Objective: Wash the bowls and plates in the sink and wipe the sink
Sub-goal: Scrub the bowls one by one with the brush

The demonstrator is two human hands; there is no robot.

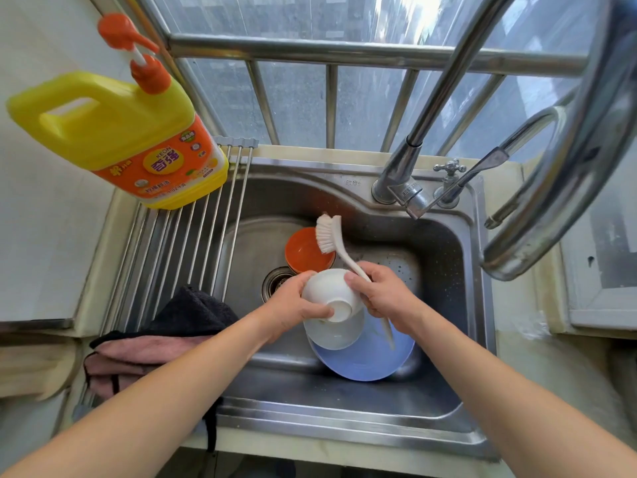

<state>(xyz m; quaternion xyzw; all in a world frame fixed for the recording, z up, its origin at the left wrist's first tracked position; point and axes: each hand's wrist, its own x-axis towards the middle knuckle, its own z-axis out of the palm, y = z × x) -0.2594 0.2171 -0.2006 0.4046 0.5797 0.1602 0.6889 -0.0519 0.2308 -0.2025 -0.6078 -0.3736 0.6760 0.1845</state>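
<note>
Over the steel sink (444,357), my left hand (293,308) grips a white bowl (331,293) that is tipped with its foot toward me. My right hand (382,293) holds the handle of a white dish brush (329,236) and touches the bowl's side; the bristle head points up and away, above an orange bowl (303,251) near the drain (275,281). Below the held bowl sits another white bowl (334,331) on a blue plate (365,362) in the basin.
A yellow detergent bottle (131,139) with an orange pump stands on the roll-up drying rack (193,236) at the left. Dark and pink cloths (165,332) lie over the rack's near end. The tap (410,157) rises at the back right.
</note>
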